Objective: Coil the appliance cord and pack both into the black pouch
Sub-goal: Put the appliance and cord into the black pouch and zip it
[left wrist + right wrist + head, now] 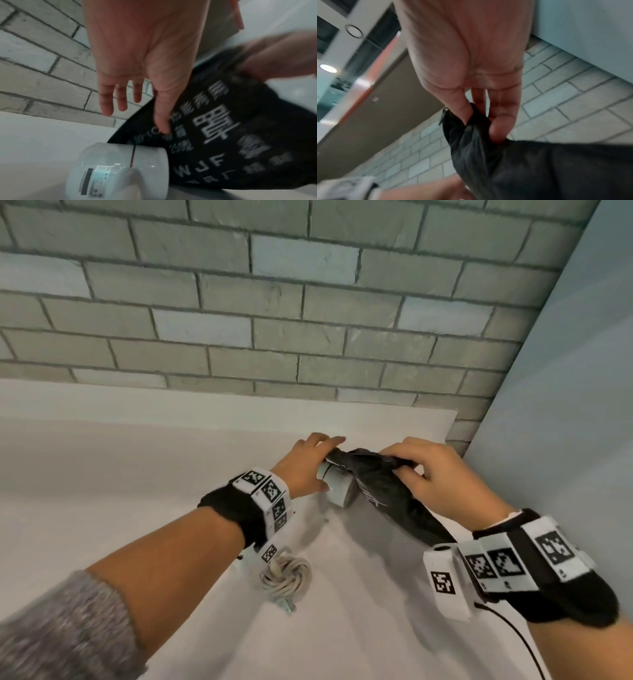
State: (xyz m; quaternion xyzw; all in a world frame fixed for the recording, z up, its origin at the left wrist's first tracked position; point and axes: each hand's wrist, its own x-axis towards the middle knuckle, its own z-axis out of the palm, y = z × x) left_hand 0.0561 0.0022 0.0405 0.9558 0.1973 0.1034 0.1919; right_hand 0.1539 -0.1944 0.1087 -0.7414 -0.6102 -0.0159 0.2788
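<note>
The white cylindrical appliance (pixel 337 489) lies on the white table with one end inside the mouth of the black pouch (pixel 387 498). My left hand (pixel 320 460) pinches the pouch's rim above the appliance; in the left wrist view the thumb (pixel 162 125) presses the printed black pouch (pixel 223 135) beside the appliance (pixel 120 169), and the other fingers point straight out. My right hand (pixel 404 469) grips bunched fabric at the far side of the mouth; the right wrist view shows my right hand (pixel 481 121) pinching the pouch (pixel 530 169). The coiled cord (pixel 287 575) lies under my left wrist.
A grey brick wall (pixel 308 320) runs along the table's (pixel 102 474) far edge. A pale blue panel (pixel 565 405) closes the right side. The cord's plug (pixel 287 607) points toward me. A thin black cable (pixel 513 635) hangs from my right wrist band.
</note>
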